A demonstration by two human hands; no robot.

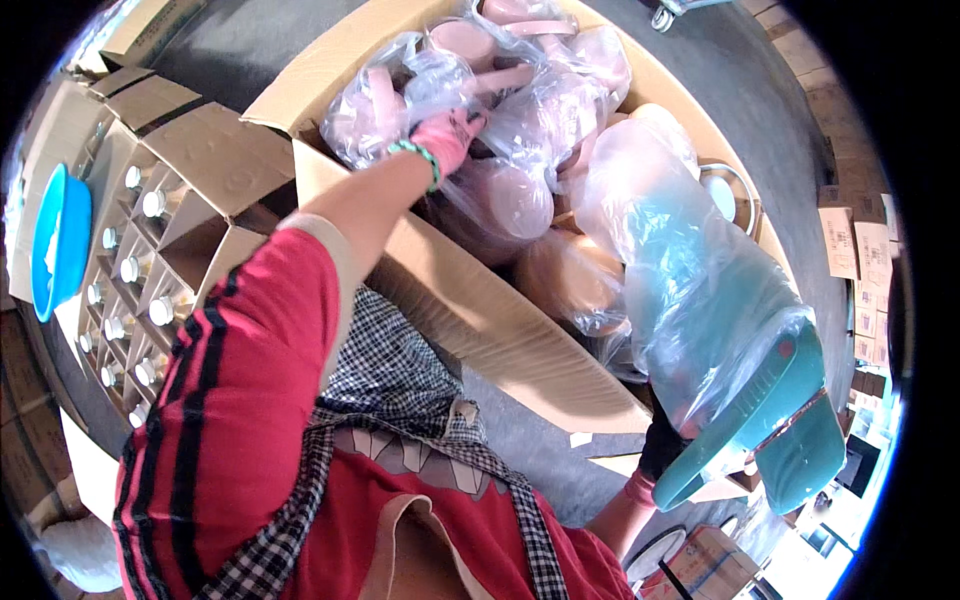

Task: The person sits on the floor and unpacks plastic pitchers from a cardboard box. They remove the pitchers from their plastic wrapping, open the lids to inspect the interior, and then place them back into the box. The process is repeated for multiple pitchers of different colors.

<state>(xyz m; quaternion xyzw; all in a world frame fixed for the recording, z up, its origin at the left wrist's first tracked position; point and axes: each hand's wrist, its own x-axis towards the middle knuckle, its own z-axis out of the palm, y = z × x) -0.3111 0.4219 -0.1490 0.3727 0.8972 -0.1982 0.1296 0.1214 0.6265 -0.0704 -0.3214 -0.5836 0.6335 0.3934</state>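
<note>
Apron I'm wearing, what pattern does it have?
The apron is black-and-white checked, best seen in the head view.

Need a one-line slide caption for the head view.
Left hand on bagged pink items in a carton, right hand holding a teal item partly in clear plastic.

Teal items (735,425) slanting, part-bagged; pink handled vessels (518,200), bagged, jumbled in open carton (490,325)

Bright light burns out the lower right, clear plastic (640,205) glints, edges bow.
</note>
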